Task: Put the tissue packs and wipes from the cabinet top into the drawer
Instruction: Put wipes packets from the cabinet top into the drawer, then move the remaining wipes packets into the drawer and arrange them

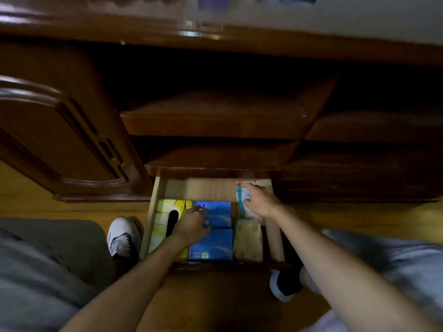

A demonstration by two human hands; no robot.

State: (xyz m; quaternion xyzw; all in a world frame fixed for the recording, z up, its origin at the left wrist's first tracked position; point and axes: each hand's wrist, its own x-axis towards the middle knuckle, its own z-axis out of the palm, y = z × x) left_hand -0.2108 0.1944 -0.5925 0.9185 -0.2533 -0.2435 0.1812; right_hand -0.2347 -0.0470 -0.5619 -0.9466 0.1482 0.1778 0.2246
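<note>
The bottom drawer (158, 188) of the dark wooden cabinet stands pulled out below me. Inside lie a yellow tissue pack (165, 209) at the left, two blue packs (217, 245) in the middle and a beige pack (248, 238) at the right front. My left hand (191, 224) rests on the rear blue pack, fingers curled over it. My right hand (257, 202) presses on a white and teal wipes pack (241, 200) at the drawer's back right corner. The cabinet top (215, 17) is blurred; a purple-blue item (208, 2) shows there.
Two closed drawer fronts (215, 125) jut out above the open one. A carved cabinet door (60, 130) is at the left. My white shoes (121, 236) stand on the wooden floor on either side of the drawer front.
</note>
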